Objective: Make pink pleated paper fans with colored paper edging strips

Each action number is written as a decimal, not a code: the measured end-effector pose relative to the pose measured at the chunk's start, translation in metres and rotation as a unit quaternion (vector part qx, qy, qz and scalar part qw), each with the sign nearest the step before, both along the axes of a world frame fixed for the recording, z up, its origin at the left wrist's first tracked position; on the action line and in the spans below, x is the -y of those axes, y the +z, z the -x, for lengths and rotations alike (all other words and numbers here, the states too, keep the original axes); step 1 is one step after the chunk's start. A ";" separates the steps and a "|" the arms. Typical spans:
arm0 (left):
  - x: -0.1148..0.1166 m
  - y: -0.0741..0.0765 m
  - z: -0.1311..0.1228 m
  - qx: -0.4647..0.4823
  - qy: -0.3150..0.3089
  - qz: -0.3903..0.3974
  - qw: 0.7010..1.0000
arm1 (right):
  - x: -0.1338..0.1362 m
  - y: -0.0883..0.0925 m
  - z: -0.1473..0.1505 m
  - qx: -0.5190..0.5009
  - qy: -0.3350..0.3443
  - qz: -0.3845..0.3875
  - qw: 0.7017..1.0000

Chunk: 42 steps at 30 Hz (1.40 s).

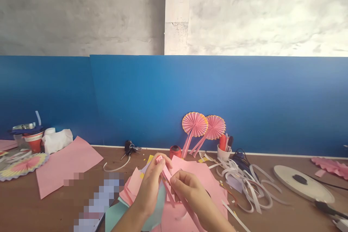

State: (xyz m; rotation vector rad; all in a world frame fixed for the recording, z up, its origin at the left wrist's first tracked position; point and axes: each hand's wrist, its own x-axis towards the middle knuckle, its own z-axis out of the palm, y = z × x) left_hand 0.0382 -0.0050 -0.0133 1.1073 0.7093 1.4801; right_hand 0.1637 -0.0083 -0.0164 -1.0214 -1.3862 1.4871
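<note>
My left hand [150,183] is closed, pinching the rolled or folded end of a pink paper strip [166,174] between thumb and fingers. Lower down, my right hand [190,186] grips the same strip, whose tail hangs below the fingers. Both hands are above a pile of pink paper [199,177] and a light teal sheet [116,215]. Two pink pleated rosettes, a front one [194,124] and a rear one [216,127], lean on the blue partition with pink ribbons hanging down. A red roll or round container [175,151] stands just behind the hands.
Tangled white strips [251,185] and a white cup of pens [224,153] are to the right, beside a pale round disc [303,184]. Keys [130,148], a pink sheet [67,166], a pleated fan [25,166] and a red cup [34,141] are leftward. A blue partition [141,101] bounds the table.
</note>
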 end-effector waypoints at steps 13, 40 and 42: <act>0.002 0.003 -0.004 0.092 -0.075 0.030 0.992 | 0.001 -0.004 0.003 0.048 -0.020 0.005 0.999; -0.006 0.006 0.005 -0.190 0.018 -0.011 0.982 | -0.014 -0.017 -0.006 -0.031 -0.034 -0.096 0.994; -0.005 0.007 0.006 -0.170 -0.008 -0.002 0.985 | -0.014 -0.017 -0.007 -0.025 -0.034 -0.106 0.993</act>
